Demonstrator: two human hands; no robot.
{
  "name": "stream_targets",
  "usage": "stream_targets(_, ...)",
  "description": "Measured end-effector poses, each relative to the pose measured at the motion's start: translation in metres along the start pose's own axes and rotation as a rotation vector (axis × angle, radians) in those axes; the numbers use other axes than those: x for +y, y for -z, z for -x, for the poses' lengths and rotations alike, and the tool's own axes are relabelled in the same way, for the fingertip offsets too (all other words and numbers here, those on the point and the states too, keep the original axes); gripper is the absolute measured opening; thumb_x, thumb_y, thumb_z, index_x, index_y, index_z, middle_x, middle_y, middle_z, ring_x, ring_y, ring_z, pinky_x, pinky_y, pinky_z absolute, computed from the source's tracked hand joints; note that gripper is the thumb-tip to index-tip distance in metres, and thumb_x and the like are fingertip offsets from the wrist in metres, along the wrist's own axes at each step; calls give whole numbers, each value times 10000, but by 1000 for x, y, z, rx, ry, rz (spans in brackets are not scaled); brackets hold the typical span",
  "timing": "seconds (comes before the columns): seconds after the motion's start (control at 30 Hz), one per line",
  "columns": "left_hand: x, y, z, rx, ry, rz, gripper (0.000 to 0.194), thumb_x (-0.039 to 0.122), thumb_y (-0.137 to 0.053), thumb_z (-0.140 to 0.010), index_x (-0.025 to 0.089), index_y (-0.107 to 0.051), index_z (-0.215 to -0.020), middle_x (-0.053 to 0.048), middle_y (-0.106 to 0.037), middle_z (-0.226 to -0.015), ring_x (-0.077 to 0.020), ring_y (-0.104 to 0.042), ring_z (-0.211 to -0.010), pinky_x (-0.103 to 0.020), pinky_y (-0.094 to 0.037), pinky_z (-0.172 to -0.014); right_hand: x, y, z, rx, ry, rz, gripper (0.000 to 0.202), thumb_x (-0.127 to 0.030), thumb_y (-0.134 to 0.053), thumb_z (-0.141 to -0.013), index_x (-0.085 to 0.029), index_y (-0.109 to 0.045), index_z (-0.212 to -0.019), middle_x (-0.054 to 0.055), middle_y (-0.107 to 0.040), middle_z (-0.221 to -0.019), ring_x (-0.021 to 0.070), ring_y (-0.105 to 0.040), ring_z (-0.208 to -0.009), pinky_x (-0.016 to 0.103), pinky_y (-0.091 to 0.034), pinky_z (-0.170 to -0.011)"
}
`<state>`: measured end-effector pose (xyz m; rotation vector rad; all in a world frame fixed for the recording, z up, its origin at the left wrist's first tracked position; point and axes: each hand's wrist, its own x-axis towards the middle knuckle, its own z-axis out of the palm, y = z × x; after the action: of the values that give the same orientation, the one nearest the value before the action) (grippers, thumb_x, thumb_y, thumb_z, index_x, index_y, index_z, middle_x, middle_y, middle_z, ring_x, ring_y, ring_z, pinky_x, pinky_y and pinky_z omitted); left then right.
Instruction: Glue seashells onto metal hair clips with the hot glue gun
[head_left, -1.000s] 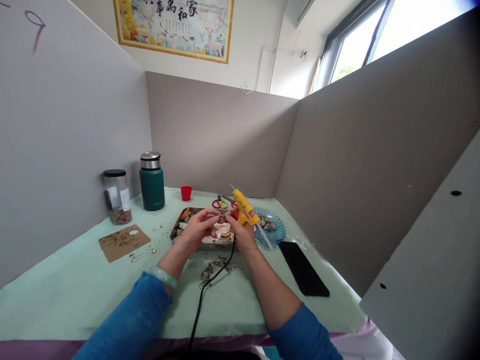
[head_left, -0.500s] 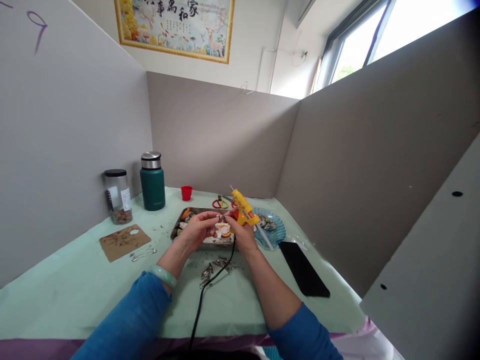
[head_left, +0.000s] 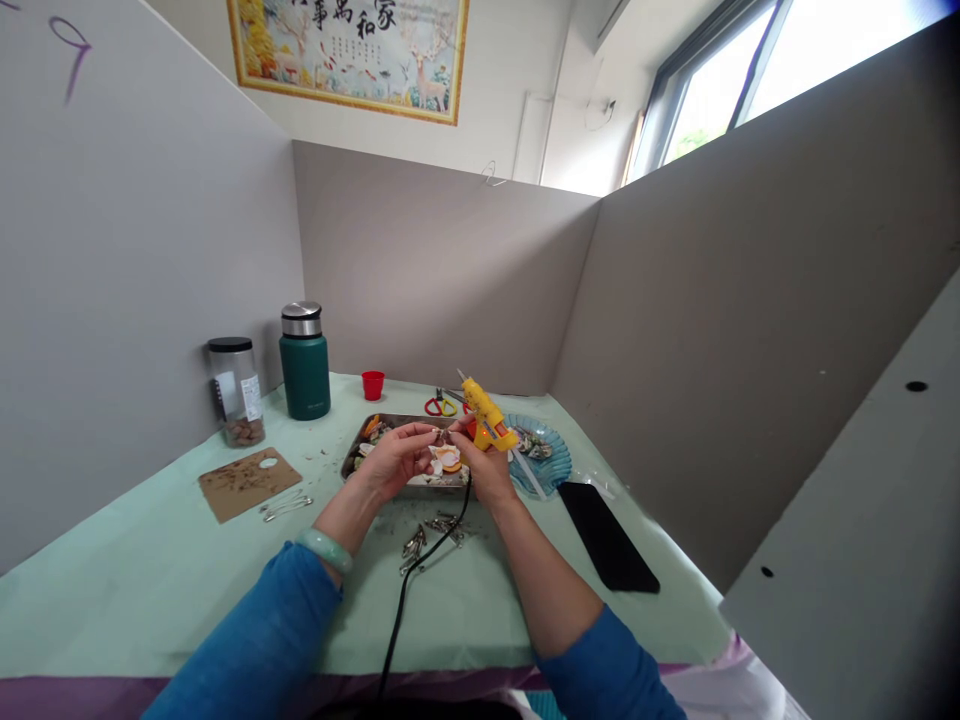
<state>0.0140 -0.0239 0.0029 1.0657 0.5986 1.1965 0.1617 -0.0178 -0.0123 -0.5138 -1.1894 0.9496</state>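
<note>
My right hand [head_left: 489, 470] is closed around a yellow hot glue gun [head_left: 486, 412], its nozzle pointing up and away, a clear glue stick trailing from its back. With thumb and finger, my left hand [head_left: 397, 460] pinches a tiny piece [head_left: 442, 436] that the right fingertips also touch; it is too small to name. Both hands hover over a metal tray [head_left: 360, 478] of mixed small decorations, white and orange among them. From the gun a black cord [head_left: 403, 610] runs down to the front edge. Metal clips or pins [head_left: 414, 543] lie in piles before the tray.
A blue scalloped plate [head_left: 561, 462] with small pieces stands right of the tray, near a black phone-like slab [head_left: 609, 538]. Leftward are brown cardboard [head_left: 244, 490], safety pins [head_left: 286, 507], a jar [head_left: 237, 392] and a green flask [head_left: 305, 365]. Behind sit a red cup [head_left: 373, 385] and scissors [head_left: 441, 407].
Almost nothing differs. The fingertips have shifted very slightly around the small piece, and the view has tilted a touch; both hands keep their grip.
</note>
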Motion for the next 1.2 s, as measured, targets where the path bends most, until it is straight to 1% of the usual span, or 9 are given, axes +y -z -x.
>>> stream_targets(0.27,0,1,-2,36,15,-5,250,214,-744,-647,138,-586,-825,-11,-636,-727,-59,-468,-419,-261,-483,-455,4,3,0,-70,-5,89,214,-299,-668,-716,-206,-584,-889,-8,-640,-822,160,-607,-799,326,-487,-837)
stream_targets(0.5,0,0,-2,57,20,3,243,201,-735,-628,146,-574,-801,28,-589,-595,-62,-453,-400,-256,-475,-457,4,3,0,-96,33,184,162,-286,-645,-739,-196,-602,-867,4,-631,-841,163,-598,-824,316,-478,-846)
stream_targets(0.7,0,0,-2,97,21,-34,267,215,-742,-611,139,-588,-815,31,-586,-578,-56,-448,-394,-238,-461,-447,4,2,1,-69,28,174,187,-294,-668,-722,-194,-607,-868,7,-640,-839,168,-605,-824,321,-481,-847)
stream_targets(0.87,1,-4,0,124,-3,-49,285,214,-755,-583,133,-584,-796,43,-561,-533,-52,-424,-387,-226,-438,-434,3,1,1,-73,25,177,170,-282,-659,-727,-192,-606,-861,6,-639,-840,165,-601,-831,319,-478,-853)
stream_targets(0.97,2,-6,1,123,-19,-56,276,222,-750,-578,135,-586,-782,57,-525,-488,-53,-415,-381,-217,-418,-431,2,1,1,-63,19,187,185,-290,-664,-720,-189,-610,-866,11,-644,-842,172,-602,-846,323,-480,-853)
stream_targets(1.2,1,-6,0,130,-38,-67,271,240,-749,-575,139,-594,-774,56,-526,-495,-46,-405,-382,-211,-397,-440,2,0,2,-66,27,197,183,-296,-661,-719,-193,-610,-862,9,-643,-837,174,-602,-850,325,-481,-857)
